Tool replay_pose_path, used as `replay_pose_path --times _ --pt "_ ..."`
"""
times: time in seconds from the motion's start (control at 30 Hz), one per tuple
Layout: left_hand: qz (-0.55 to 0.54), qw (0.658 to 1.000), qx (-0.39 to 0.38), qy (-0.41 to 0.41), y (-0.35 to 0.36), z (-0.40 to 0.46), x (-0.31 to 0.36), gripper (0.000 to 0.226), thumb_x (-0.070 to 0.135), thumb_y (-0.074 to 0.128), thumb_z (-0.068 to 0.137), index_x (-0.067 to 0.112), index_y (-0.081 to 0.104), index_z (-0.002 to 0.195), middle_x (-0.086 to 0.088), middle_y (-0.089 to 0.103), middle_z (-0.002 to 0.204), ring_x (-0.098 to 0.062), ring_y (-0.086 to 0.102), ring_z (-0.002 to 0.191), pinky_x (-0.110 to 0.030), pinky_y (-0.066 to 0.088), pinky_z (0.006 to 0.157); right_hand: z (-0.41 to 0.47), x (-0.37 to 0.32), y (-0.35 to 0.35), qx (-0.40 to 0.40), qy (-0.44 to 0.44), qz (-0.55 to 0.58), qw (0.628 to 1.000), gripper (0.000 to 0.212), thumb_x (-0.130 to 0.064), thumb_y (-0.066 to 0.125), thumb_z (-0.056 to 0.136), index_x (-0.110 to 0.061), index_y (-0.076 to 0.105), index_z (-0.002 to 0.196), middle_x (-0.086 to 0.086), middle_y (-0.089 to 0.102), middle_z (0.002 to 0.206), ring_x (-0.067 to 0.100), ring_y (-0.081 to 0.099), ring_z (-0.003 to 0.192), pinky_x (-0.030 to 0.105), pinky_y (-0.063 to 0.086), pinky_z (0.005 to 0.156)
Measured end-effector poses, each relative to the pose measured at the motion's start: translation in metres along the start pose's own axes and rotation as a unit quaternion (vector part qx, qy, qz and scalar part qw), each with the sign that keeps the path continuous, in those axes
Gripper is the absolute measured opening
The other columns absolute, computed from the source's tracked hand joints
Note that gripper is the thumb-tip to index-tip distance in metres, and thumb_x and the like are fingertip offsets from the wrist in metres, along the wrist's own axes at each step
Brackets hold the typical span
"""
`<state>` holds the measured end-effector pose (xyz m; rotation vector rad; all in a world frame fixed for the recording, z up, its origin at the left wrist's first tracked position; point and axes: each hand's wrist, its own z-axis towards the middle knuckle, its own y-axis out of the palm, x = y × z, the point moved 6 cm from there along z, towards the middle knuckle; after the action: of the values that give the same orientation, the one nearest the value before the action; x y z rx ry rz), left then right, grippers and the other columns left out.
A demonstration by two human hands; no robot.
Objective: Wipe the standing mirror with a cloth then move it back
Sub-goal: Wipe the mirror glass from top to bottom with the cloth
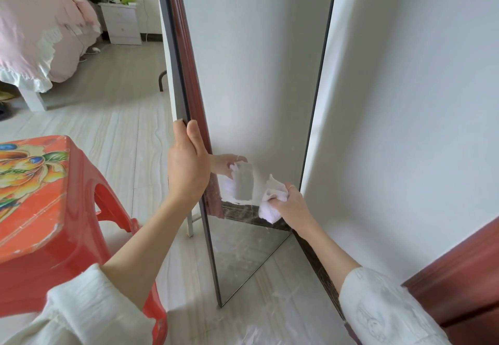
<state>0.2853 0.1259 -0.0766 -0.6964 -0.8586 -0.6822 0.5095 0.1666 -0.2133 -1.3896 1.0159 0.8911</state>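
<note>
upright dark-framed mirror (pixel 251 80), crumpled white cloth (pixel 272 204)

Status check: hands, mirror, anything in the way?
Left hand grips mirror frame edge. Right hand presses bunched cloth low on the glass. Red stool close at left, not touching.

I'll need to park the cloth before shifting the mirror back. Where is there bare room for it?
Bare floor lies between the red stool, the bed and the mirror. The stool's top is also free. It is tight on the right, where the right hand wipes with the cloth beside the wall.
</note>
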Motion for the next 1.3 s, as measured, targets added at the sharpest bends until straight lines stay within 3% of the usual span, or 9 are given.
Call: replay_pose_path --times 0.17,0.3,0.4,0.57,0.67,0.83,1.0,1.13,1.3 --pt "0.052 0.99 -0.093 -0.094 -0.002 -0.019 -0.013 0.019 0.027 0.026 0.1 0.012 0.036 0.096 -0.001 0.049 0.076 -0.022 0.047 0.064 -0.031 0.029 0.049 -0.028 -0.026 -0.022 -0.014 0.034 0.095 0.995 0.021 -0.012 0.061 0.087 -0.014 0.049 0.104 0.009 0.059 0.103 0.025 0.062 0.094 0.046 0.054 0.084" --pt "0.062 0.988 -0.077 -0.117 -0.015 -0.04 -0.016 0.036 0.015 0.038 0.094 0.009 0.033 0.129 -0.009 0.045 0.124 -0.028 0.048 0.104 -0.044 0.044 0.084 -0.04 -0.049 -0.017 -0.066 0.098 0.259 0.959 0.013 -0.009 0.056 0.088 -0.019 0.049 0.092 0.003 0.057 0.089 0.013 0.062 0.07 0.031 0.053 0.058" --pt "0.078 0.995 0.007 -0.058 -0.026 -0.066 -0.01 0.032 0.012 0.044 0.09 0.006 0.041 0.121 -0.01 0.045 0.111 -0.03 0.046 0.105 -0.046 0.041 0.089 -0.047 -0.062 -0.008 -0.062 0.105 0.342 0.932 0.017 -0.004 0.054 0.087 -0.016 0.054 0.1 0.006 0.062 0.092 0.018 0.064 0.077 0.031 0.053 0.06" --pt "0.053 0.969 -0.228 -0.077 0.009 -0.094 -0.028 0.039 0.032 0.051 0.092 0.01 0.046 0.124 -0.004 0.05 0.113 -0.021 0.056 0.095 -0.032 0.048 0.079 -0.079 -0.053 0.024 -0.092 0.099 0.284 0.949 0.014 -0.008 0.058 0.087 -0.018 0.059 0.097 0.006 0.065 0.088 0.015 0.064 0.071 0.027 0.054 0.059" --pt "0.095 0.951 -0.292 -0.029 0.017 -0.102 -0.027 0.045 0.039 0.057 0.088 0.016 0.047 0.126 0.001 0.051 0.109 -0.005 0.051 0.079 -0.014 0.037 0.062 -0.086 -0.053 0.034 -0.126 0.09 0.262 0.953 0.015 -0.013 0.05 0.094 -0.012 0.057 0.107 0.005 0.07 0.086 0.017 0.067 0.074 0.03 0.056 0.063" --pt "0.073 0.96 -0.262 -0.064 0.016 -0.102 -0.033 0.042 0.026 0.068 0.079 0.014 0.054 0.116 0.0 0.054 0.104 -0.016 0.053 0.09 -0.02 0.037 0.067 -0.09 -0.054 0.039 -0.156 0.098 0.292 0.938 0.023 -0.022 0.041 0.099 -0.011 0.061 0.098 0.006 0.072 0.081 0.018 0.069 0.072 0.03 0.055 0.064" --pt "0.09 0.973 -0.212 0.027 0.01 -0.101 -0.013 0.018 0.016 0.064 0.083 0.01 0.059 0.1 0.004 0.043 0.088 -0.017 0.051 0.075 -0.017 0.029 0.056 -0.091 -0.043 0.038 -0.137 0.195 0.337 0.911 0.043 -0.045 0.046 0.095 -0.004 0.06 0.099 0.017 0.067 0.089 0.032 0.063 0.083 0.042 0.052 0.084" --pt "0.133 0.955 -0.24 0.117 0.013 -0.108 -0.001 0.023 -0.003 0.052 0.08 0.01 0.054 0.099 0.001 0.044 0.096 -0.025 0.053 0.075 -0.034 0.045 0.062 -0.095 -0.032 0.033 -0.144 0.279 0.345 0.885 0.061 -0.049 0.056 0.088 0.009 0.06 0.103 0.026 0.068 0.094 0.037 0.069 0.087 0.042 0.058 0.073" --pt "0.117 0.943 -0.293 0.106 0.023 -0.113 -0.007 0.02 0.003 0.056 0.081 0.014 0.047 0.096 0.003 0.054 0.091 -0.025 0.054 0.077 -0.027 0.034 0.058 -0.091 -0.031 0.031 -0.164 0.255 0.371 0.878 0.034 -0.032 0.059 0.091 0.001 0.066 0.098 0.016 0.071 0.08 0.028 0.071 0.077 0.037 0.059 0.068"
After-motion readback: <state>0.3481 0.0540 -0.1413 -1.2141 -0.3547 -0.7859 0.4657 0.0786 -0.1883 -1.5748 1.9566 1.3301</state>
